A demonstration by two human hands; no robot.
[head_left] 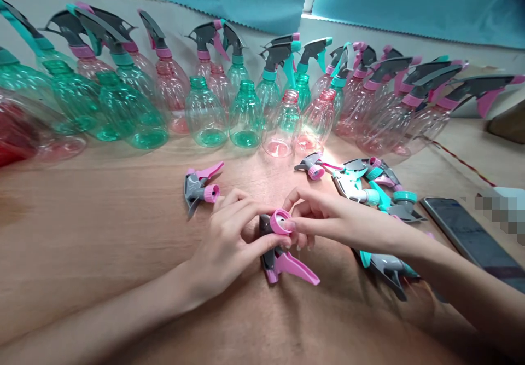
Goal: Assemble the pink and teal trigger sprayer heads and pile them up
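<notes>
Between my hands is a grey trigger spray head with a pink trigger and a pink screw collar. My left hand pinches the head by its collar, thumb in front and fingers behind. The thumb of my right hand presses at the collar's opening, its fingers curled beside it; whether a small part sits under that thumb is hidden. Left of my left hand lies another pink-and-grey spray head. Close to my right hand is a loose pile of turquoise and pink spray heads, partly covered by my right forearm.
Open clear bottles, green and pink, stand across the back of the wooden table. Behind them are several bottles with spray heads fitted. A phone lies at the right, near a twisted red cord.
</notes>
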